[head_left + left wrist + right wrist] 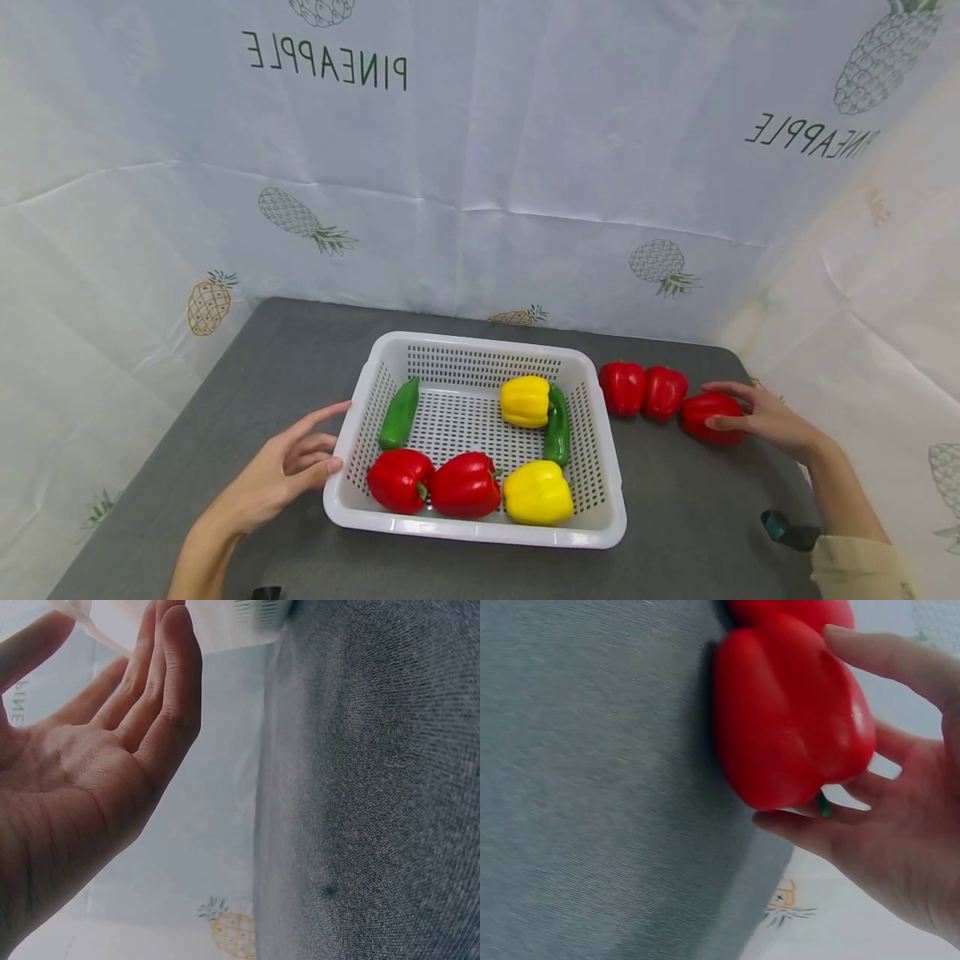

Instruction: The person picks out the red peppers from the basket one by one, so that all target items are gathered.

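A white plastic basket (pixel 480 533) stands on the dark table. Inside it lie two red bell peppers (pixel 465 485), two yellow bell peppers (pixel 537 493) and two green chili peppers (pixel 400 414). My left hand (pixel 277 471) is at the basket's left side, fingers loosely bent, thumb and fingertips by the rim; the left wrist view shows its palm without anything in it. At the table's right, my right hand (pixel 772 421) holds a red bell pepper (pixel 791 712), with the thumb on one side and fingers round the other. That pepper still appears to rest on the table.
Two more red bell peppers (pixel 643 392) lie between the basket and my right hand. A dark object with a green part (pixel 787 531) is near my right forearm. Pineapple-printed white curtains (pixel 480 150) hang behind and beside the table.
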### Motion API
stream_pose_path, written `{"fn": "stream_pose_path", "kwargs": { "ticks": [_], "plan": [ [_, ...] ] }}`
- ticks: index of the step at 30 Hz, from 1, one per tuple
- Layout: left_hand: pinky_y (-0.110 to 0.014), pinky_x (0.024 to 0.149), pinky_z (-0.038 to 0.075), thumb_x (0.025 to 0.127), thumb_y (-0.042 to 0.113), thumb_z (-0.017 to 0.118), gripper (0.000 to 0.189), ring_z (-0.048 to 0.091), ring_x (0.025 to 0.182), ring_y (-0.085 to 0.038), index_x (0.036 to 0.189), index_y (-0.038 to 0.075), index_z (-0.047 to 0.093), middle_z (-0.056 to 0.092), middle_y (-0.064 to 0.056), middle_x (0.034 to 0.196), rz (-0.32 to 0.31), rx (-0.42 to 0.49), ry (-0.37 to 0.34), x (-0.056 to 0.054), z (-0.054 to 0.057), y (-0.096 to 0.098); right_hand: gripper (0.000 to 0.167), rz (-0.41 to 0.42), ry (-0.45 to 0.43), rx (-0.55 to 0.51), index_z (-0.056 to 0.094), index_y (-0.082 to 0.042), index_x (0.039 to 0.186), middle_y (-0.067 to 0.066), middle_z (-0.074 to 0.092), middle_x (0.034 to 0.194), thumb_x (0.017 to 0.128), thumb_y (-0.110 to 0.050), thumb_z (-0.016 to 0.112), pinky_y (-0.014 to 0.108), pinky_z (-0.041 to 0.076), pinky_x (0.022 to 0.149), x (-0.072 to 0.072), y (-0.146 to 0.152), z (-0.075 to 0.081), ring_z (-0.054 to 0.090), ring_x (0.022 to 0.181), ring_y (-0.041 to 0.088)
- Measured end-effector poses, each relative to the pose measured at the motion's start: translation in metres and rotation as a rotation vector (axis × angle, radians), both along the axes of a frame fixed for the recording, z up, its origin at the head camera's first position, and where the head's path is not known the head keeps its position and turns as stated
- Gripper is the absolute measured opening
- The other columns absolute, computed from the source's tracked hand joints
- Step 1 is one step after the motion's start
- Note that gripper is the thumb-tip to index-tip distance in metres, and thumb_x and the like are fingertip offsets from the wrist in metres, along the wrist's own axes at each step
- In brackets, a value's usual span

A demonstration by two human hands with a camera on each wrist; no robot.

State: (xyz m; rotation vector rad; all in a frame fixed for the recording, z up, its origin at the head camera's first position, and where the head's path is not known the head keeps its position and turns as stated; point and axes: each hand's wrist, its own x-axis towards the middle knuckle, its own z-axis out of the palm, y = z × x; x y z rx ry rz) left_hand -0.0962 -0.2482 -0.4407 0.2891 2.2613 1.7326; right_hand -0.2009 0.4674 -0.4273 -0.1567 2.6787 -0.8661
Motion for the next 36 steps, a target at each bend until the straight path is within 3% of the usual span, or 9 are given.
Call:
{"fn": "stream_pose_path", "kwargs": {
  "ticks": [6, 10, 13, 16, 21, 28, 31, 36],
  "plan": [
    [-0.036, 0.087, 0.069, 0.104, 0.014, 0.071, 0.080, 0.075, 0.108, -0.007, 0.170, 0.006, 0.027, 0.069, -0.030, 0.136, -0.007, 0.006, 0.006, -0.001, 0.000, 0.001, 0.080, -0.104, 0.102, -0.012, 0.038, 0.004, 0.161, 0.038, 0.039, 0.155, 0.101, -0.039, 0.071, 0.060, 0.061, 0.092, 0.009, -0.009, -0.008, 0.038, 0.137, 0.062],
    [-0.037, 0.087, 0.069, 0.104, 0.014, 0.071, 0.080, 0.075, 0.108, -0.007, 0.170, 0.006, 0.027, 0.069, -0.030, 0.136, -0.008, 0.005, 0.008, 0.000, 0.000, 0.001, 0.084, -0.196, 0.153, -0.068, 0.030, 0.006, 0.163, 0.040, 0.030, 0.163, 0.103, -0.037, 0.070, 0.032, 0.062, 0.086, 0.017, -0.015, -0.011, 0.037, 0.142, 0.066],
    [-0.036, 0.087, 0.068, 0.105, 0.014, 0.071, 0.080, 0.075, 0.109, -0.007, 0.171, 0.007, 0.027, 0.069, -0.030, 0.137, -0.004, -0.001, 0.001, 0.000, 0.000, 0.000, 0.087, -0.280, 0.152, -0.114, 0.024, 0.005, 0.166, 0.040, 0.025, 0.170, 0.105, -0.038, 0.069, 0.009, 0.048, 0.077, 0.023, -0.020, -0.012, 0.035, 0.147, 0.066],
    [-0.035, 0.087, 0.068, 0.105, 0.014, 0.071, 0.079, 0.075, 0.108, -0.006, 0.171, 0.008, 0.027, 0.069, -0.029, 0.138, -0.003, -0.001, 0.000, 0.001, 0.000, 0.000, 0.088, -0.345, 0.131, -0.168, 0.021, 0.003, 0.169, 0.039, 0.019, 0.174, 0.106, -0.040, 0.067, 0.002, 0.043, 0.075, 0.028, -0.027, -0.013, 0.031, 0.151, 0.064],
    [-0.031, 0.085, 0.068, 0.105, 0.012, 0.069, 0.078, 0.075, 0.107, -0.005, 0.171, 0.007, 0.026, 0.068, -0.032, 0.137, -0.012, 0.022, 0.015, 0.002, -0.003, -0.002, 0.091, -0.432, 0.070, -0.234, 0.019, -0.006, 0.173, 0.032, 0.015, 0.178, 0.106, -0.046, 0.066, 0.002, 0.041, 0.078, 0.033, -0.038, -0.014, 0.023, 0.157, 0.056],
    [-0.032, 0.085, 0.068, 0.105, 0.013, 0.070, 0.079, 0.075, 0.107, -0.005, 0.171, 0.007, 0.027, 0.068, -0.031, 0.137, -0.003, 0.009, 0.011, 0.002, -0.002, -0.001, 0.092, -0.520, 0.019, -0.324, 0.017, -0.011, 0.174, 0.028, 0.010, 0.181, 0.106, -0.047, 0.067, 0.001, 0.045, 0.080, 0.033, -0.041, -0.019, 0.017, 0.160, 0.050],
    [-0.035, 0.085, 0.069, 0.105, 0.014, 0.071, 0.080, 0.075, 0.108, -0.006, 0.171, 0.007, 0.027, 0.069, -0.031, 0.137, -0.002, 0.001, 0.012, 0.001, -0.002, -0.001, 0.085, -0.553, -0.012, -0.360, 0.022, -0.021, 0.174, 0.025, 0.007, 0.182, 0.106, -0.048, 0.066, 0.003, 0.049, 0.081, 0.033, -0.038, -0.022, 0.032, 0.151, 0.036],
    [-0.036, 0.085, 0.069, 0.105, 0.013, 0.071, 0.079, 0.075, 0.108, -0.006, 0.171, 0.007, 0.027, 0.069, -0.031, 0.137, -0.006, 0.005, 0.017, 0.001, -0.002, -0.001, 0.058, -0.588, -0.078, -0.465, 0.037, -0.050, 0.155, 0.015, 0.007, 0.182, 0.106, -0.046, 0.067, 0.012, 0.055, 0.086, 0.034, -0.029, -0.023, 0.044, 0.113, -0.004]
  ]
}}
